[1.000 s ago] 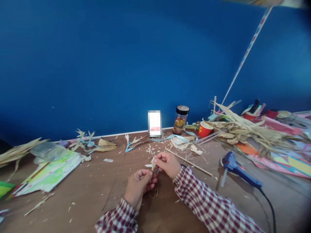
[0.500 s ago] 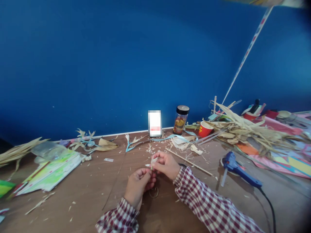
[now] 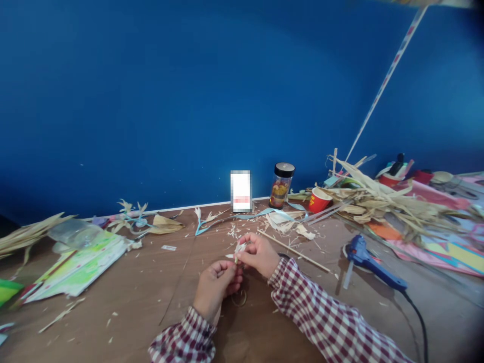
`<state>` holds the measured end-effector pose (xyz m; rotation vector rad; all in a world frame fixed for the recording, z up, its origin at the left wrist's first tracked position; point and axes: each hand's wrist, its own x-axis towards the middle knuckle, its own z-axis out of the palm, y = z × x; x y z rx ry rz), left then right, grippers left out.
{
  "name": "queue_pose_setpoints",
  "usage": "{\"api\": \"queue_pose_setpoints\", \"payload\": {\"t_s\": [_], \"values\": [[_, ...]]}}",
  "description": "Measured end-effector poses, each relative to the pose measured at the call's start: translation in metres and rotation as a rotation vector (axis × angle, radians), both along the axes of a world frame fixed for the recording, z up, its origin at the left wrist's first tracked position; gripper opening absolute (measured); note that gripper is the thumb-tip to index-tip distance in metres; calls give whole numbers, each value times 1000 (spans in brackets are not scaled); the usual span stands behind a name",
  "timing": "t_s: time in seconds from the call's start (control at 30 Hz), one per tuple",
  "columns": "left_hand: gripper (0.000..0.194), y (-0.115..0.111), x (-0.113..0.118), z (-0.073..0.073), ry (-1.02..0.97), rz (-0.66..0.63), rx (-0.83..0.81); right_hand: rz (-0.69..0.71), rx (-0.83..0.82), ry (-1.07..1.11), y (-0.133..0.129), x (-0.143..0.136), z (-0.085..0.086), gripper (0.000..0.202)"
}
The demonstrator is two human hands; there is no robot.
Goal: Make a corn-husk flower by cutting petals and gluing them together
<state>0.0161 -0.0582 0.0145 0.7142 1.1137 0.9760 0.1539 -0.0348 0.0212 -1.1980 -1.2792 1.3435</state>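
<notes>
Close together over the table, both hands are on one small corn-husk flower with pale, pointed petals. My left hand is closed, its thumb and fingers pinching the lower end, where a bit of green shows. Thumb and index finger of my right hand pinch the petals from the right side. Fingers cover much of the flower. A thin loop hangs or lies just below the hands; which of the two I cannot tell. Beyond them, a blue-stemmed husk flower lies on the table.
At right lies a blue hot glue gun with its cord. Behind it are a heap of dry corn husks, a red paper cup and a lidded jar. A thin stick lies beyond my right hand. Painted paper lies at left.
Hardly anything differs. My fingers have shifted very slightly on the flower, and its petals show a little more between the right fingertips.
</notes>
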Motion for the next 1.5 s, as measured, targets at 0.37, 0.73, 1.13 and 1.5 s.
{"api": "queue_pose_setpoints", "payload": {"t_s": [0.37, 0.73, 1.13, 1.5], "values": [[25, -2, -1, 12, -3, -24, -24, 6, 30, -27, 1, 1, -1, 25], [27, -1, 2, 3, 11, 7, 0, -11, 94, -86, 0, 0, -2, 23], [27, -2, 2, 6, 14, 9, -11, 38, 109, -96, 0, 3, -1, 30], [29, -2, -1, 4, -36, 4, 13, 19, -52, 30, 0, 1, 3, 25]]}}
